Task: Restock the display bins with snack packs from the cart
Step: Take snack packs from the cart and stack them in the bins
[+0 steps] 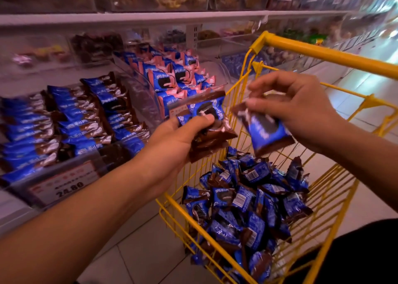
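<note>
My left hand grips a small stack of blue-and-brown snack packs above the left rim of the yellow cart. My right hand pinches one blue-and-brown snack pack by its top edge, hanging just right of the stack. Below both hands, a heap of the same packs fills the cart basket. To the left, a clear display bin holds rows of matching blue-and-brown packs.
A neighbouring bin holds blue-and-pink packs. A price tag reading 24.80 fronts the left bin. Shelves above carry more clear bins with other snacks. The cart stands close beside the shelf on a tiled floor.
</note>
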The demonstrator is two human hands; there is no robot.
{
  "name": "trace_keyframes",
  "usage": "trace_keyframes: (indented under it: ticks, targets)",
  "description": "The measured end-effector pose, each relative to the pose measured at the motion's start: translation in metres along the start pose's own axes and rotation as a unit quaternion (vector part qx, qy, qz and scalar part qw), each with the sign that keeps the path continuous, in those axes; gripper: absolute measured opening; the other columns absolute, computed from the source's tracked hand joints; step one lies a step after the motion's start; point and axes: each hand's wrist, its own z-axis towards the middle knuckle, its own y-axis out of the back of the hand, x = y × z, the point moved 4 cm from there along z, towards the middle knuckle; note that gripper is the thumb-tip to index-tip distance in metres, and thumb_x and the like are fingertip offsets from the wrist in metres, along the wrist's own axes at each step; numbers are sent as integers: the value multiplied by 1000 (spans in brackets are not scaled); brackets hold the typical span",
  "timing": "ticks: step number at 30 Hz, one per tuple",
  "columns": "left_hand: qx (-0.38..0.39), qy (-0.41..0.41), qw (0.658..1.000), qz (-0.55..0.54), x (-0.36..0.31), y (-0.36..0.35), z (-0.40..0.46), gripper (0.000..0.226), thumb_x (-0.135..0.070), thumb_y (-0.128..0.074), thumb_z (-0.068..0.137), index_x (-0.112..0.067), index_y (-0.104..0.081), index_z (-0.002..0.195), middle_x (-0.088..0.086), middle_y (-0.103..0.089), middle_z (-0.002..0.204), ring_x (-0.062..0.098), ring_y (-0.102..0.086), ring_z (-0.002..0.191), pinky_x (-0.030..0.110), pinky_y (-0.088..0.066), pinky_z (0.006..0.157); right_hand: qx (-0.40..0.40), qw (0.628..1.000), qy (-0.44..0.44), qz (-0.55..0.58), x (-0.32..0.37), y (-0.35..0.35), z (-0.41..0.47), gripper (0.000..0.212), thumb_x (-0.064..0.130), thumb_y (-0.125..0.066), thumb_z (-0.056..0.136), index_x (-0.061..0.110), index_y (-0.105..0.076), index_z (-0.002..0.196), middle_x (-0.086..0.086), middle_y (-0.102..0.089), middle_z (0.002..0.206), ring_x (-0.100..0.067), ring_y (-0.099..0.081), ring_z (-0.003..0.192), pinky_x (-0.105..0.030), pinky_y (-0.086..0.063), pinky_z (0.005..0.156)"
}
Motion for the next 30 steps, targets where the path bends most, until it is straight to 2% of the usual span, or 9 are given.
trace_keyframes:
  ticks: [2,7,10,13,17,21,24,26,30]
  targets:
    - [-32,-45,997,56,-1,5,1,34,-15,-70,87,-11,-58,119,8,-77,95,19,-76,79,22,-56,59,-76,992,-53,86,-4,7,4,22,16,-77,73,15,-69,93,2,-72,81,-12,-70,75,-22,-55,68]
    - [-13,-76,995,69,7,2,1,47,-6,-67,90,-24,-42,126,5,-76,94,17,-76,78,27,-59,59,-96,988,-61,108,2,-22,5,8,8,-66,92,9,-70,99,-16,-62,90,-9,-64,73,-21,-53,61]
    - [-6,-104,990,96,10,1,5,53,-20,-67,88,-43,-40,128,-6,-74,106,21,-74,94,45,-60,81,-126,974,-113,149,-3,-34,5,16,9,-59,97,1,-69,108,-15,-71,91,-12,-68,75,-24,-56,68]
    - [3,-117,988,101,10,0,7,48,-31,-62,81,-61,-46,115,-13,-72,107,20,-73,97,43,-59,83,-149,966,-145,155,-5,-43,3,18,5,-55,98,3,-69,111,-15,-73,98,-14,-71,80,-27,-58,73]
    - [-3,-118,989,90,13,1,9,35,-33,-55,83,-56,-47,108,-10,-76,97,17,-74,92,40,-57,79,-163,967,-147,128,-2,-51,1,24,3,-53,96,15,-71,105,-9,-72,92,-13,-70,76,-23,-56,65]
    - [-23,-136,986,88,8,2,7,29,-37,-53,84,-50,-46,108,0,-75,102,17,-73,93,46,-58,85,-142,979,-124,82,2,-56,-1,18,9,-59,90,13,-75,82,-19,-73,89,-20,-68,77,-35,-57,71]
    - [-18,-167,981,97,2,2,7,30,-29,-53,96,-40,-42,121,-19,-73,96,10,-74,86,29,-60,68,-104,985,-104,86,6,-61,-3,14,25,-69,81,12,-73,75,-16,-69,75,-22,-62,71,-40,-53,68]
    - [-18,-172,979,108,0,4,7,33,-26,-54,99,-32,-39,128,-24,-72,94,7,-73,88,23,-58,67,-77,989,-88,89,8,-64,-5,14,25,-76,80,15,-70,73,-7,-69,71,-21,-62,68,-41,-53,69]
    - [-62,-159,979,113,3,11,6,24,-38,-53,92,-49,-43,111,-12,-74,96,12,-73,90,30,-59,71,-54,978,-119,165,7,-66,-4,15,6,-76,81,11,-64,88,-8,-71,76,-24,-66,74,-37,-51,69]
